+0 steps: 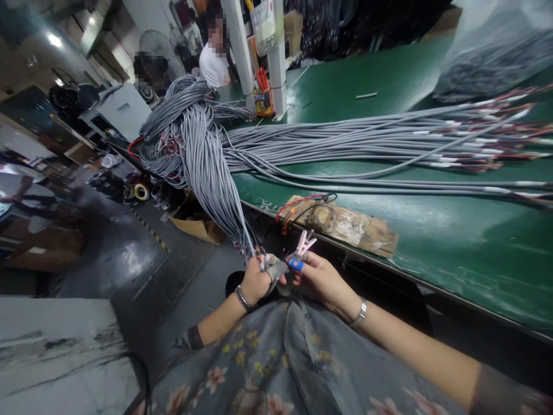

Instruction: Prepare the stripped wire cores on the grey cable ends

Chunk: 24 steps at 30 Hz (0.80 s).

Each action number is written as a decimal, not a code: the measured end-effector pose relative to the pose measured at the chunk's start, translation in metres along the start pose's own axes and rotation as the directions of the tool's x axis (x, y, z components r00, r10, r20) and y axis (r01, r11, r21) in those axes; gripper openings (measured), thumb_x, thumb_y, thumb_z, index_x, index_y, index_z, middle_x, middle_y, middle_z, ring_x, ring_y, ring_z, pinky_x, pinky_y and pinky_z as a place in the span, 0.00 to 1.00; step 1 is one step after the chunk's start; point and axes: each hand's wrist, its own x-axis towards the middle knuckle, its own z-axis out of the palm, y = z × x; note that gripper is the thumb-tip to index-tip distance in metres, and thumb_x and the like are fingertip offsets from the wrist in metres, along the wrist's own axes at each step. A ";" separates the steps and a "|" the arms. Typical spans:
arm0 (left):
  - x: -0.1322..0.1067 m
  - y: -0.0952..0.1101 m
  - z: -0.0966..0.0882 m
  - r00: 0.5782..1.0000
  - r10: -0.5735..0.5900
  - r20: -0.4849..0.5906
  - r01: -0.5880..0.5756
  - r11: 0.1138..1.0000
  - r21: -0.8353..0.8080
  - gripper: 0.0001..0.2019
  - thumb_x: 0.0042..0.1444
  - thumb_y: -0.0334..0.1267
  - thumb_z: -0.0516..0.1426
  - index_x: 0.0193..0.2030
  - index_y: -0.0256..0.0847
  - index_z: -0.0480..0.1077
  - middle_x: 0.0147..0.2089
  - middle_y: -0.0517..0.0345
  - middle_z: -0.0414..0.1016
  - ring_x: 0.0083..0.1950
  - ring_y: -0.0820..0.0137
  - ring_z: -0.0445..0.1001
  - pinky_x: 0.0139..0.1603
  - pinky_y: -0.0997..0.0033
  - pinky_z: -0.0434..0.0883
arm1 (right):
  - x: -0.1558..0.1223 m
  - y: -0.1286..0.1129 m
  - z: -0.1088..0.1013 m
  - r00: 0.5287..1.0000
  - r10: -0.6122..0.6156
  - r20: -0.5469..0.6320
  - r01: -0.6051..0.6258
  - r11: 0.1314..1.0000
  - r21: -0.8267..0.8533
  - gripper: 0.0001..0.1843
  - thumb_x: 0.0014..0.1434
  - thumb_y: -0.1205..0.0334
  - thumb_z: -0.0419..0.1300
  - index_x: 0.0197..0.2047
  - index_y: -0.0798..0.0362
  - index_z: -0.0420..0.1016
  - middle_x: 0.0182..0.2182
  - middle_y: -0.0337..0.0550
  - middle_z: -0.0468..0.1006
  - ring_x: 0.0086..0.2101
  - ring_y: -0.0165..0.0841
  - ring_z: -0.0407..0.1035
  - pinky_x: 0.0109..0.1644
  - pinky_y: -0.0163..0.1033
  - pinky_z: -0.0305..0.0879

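Observation:
My left hand [259, 278] is closed around the end of a grey cable, with grey tape wrapped on its thumb. A thick bundle of grey cables [211, 155] hangs over the bench edge down to this hand. Close beside it, my right hand [317, 274] is closed in a pinch, blue tape around one finger. What its fingertips hold is too small to make out; thin dark wires show between the two hands. A pink clothespin [304, 243] stands just above the right fingers, near the bench edge; whether the hand touches it I cannot tell.
Across the green bench [453, 248] lie more grey cables [328, 144] with stripped ends at the right. A worn wooden block [341, 225] sits at the near edge. A white post [276, 63] rises behind, a plastic bag [496, 63] lies far right, and a person [215, 60] is beyond.

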 end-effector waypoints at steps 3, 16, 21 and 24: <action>0.000 -0.001 0.000 1.000 -0.007 0.000 0.007 1.000 0.026 0.19 0.51 0.51 0.58 0.18 0.37 0.70 0.17 0.59 0.69 0.21 0.75 0.65 0.25 0.75 0.62 | 0.001 0.000 0.000 1.000 0.001 -0.013 -0.001 1.000 0.003 0.20 0.35 0.49 0.72 0.25 0.54 0.72 0.17 0.34 0.68 0.19 0.26 0.59 0.26 0.35 0.56; 0.001 -0.006 0.004 0.994 0.050 -0.093 -0.057 0.996 -0.070 0.17 0.52 0.44 0.57 0.17 0.38 0.67 0.17 0.59 0.69 0.22 0.74 0.66 0.26 0.74 0.63 | -0.001 -0.003 0.001 0.999 0.049 0.010 -0.050 0.998 0.046 0.20 0.35 0.50 0.72 0.28 0.53 0.73 0.17 0.32 0.67 0.21 0.26 0.58 0.27 0.35 0.58; 0.001 0.000 0.001 0.999 0.042 -0.020 -0.043 0.998 -0.035 0.18 0.52 0.46 0.57 0.16 0.38 0.67 0.17 0.59 0.68 0.22 0.75 0.65 0.27 0.74 0.63 | 0.003 -0.006 0.000 1.000 0.001 -0.025 -0.001 1.000 -0.006 0.20 0.33 0.50 0.72 0.27 0.54 0.75 0.21 0.35 0.70 0.21 0.25 0.59 0.26 0.35 0.58; 0.002 0.002 0.000 0.999 0.047 0.027 -0.047 0.999 0.000 0.20 0.52 0.49 0.57 0.16 0.38 0.67 0.17 0.59 0.68 0.22 0.74 0.65 0.27 0.74 0.63 | 0.005 -0.005 0.001 0.999 -0.022 -0.031 0.021 0.999 -0.040 0.20 0.33 0.51 0.72 0.25 0.54 0.74 0.22 0.36 0.72 0.21 0.25 0.59 0.26 0.35 0.57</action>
